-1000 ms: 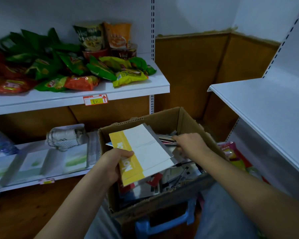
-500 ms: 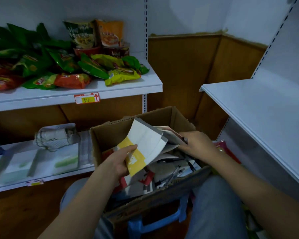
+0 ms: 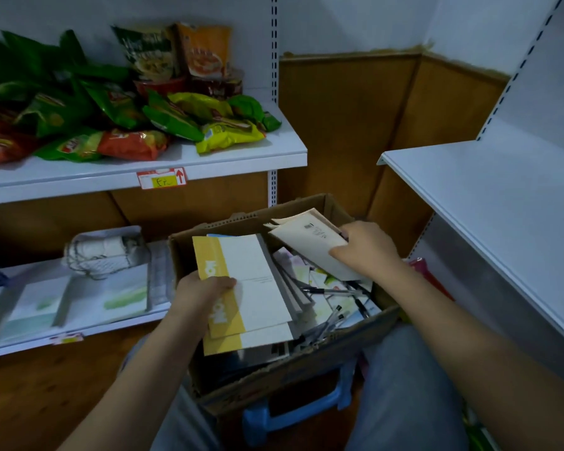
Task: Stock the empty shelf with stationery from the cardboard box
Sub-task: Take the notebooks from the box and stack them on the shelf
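A: Our left hand (image 3: 198, 291) grips the yellow-and-white notebooks (image 3: 248, 294), thumb on top, over the cardboard box (image 3: 293, 369) near its left wall.

B: And our right hand (image 3: 362, 249) pinches beige booklets (image 3: 310, 237) by the box's far-right corner. Empty shelf (image 3: 489, 203) lies right of it, front edge unobstructed w/ open room above.

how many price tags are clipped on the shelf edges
2: one red-and-yellow price tag on the snack shelf edge, one blurred tag on the lower shelf edge. More may lie outside the view.
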The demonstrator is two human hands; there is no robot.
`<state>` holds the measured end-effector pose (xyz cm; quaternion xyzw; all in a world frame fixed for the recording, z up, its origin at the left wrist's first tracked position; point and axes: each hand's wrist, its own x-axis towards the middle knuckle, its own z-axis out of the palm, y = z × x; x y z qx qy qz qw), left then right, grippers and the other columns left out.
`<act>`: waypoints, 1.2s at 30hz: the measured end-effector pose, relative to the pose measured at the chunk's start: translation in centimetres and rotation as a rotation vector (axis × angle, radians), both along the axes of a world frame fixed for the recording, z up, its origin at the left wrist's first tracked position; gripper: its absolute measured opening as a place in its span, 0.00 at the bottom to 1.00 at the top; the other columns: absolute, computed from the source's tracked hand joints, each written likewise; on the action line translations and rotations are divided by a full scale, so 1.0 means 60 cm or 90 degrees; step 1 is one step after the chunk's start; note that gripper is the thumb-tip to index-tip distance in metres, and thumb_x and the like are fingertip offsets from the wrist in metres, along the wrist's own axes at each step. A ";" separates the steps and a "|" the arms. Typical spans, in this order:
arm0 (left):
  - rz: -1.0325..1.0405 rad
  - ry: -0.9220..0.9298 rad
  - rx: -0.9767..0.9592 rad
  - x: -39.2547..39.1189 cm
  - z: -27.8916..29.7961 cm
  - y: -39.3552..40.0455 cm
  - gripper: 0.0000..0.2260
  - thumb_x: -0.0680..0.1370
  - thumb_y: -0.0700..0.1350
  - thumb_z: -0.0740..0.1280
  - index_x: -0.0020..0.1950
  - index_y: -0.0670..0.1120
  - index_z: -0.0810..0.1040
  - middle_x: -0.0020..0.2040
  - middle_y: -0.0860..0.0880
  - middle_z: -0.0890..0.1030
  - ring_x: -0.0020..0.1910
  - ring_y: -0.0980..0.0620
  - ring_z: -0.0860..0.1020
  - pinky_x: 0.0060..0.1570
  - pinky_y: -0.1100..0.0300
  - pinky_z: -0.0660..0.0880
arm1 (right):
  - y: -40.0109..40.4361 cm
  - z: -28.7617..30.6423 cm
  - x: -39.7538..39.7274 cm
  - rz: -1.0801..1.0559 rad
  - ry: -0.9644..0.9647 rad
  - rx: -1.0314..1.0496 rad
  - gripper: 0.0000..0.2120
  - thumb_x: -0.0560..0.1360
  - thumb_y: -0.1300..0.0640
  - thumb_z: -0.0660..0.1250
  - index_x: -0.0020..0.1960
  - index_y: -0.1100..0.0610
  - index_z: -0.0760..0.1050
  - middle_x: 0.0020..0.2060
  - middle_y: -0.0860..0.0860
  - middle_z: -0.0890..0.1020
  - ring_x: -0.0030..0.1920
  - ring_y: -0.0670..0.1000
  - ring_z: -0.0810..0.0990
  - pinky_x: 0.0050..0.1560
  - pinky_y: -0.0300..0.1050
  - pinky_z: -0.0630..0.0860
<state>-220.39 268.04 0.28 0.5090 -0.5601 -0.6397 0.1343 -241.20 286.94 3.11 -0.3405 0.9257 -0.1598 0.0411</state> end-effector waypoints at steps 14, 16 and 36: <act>-0.013 0.096 -0.038 0.048 0.061 -0.007 0.12 0.74 0.37 0.73 0.56 0.42 0.79 0.48 0.41 0.84 0.45 0.38 0.83 0.49 0.44 0.80 | -0.001 0.069 0.036 -0.086 -0.285 -0.494 0.11 0.76 0.55 0.70 0.58 0.54 0.78 0.57 0.49 0.82 0.52 0.47 0.80 0.48 0.42 0.78; -0.011 0.112 -0.048 0.057 0.077 -0.007 0.11 0.74 0.37 0.73 0.55 0.42 0.79 0.49 0.41 0.84 0.45 0.38 0.83 0.52 0.41 0.79 | 0.004 0.079 0.039 -0.111 -0.357 -0.608 0.09 0.75 0.57 0.71 0.54 0.50 0.78 0.55 0.48 0.83 0.53 0.49 0.82 0.55 0.52 0.80; -0.553 0.271 0.079 -0.217 0.212 0.353 0.09 0.77 0.38 0.69 0.58 0.42 0.79 0.49 0.42 0.86 0.43 0.42 0.85 0.39 0.51 0.80 | 0.495 0.240 0.084 -0.193 0.371 -0.230 0.13 0.79 0.59 0.64 0.62 0.50 0.75 0.51 0.48 0.81 0.48 0.52 0.79 0.47 0.47 0.76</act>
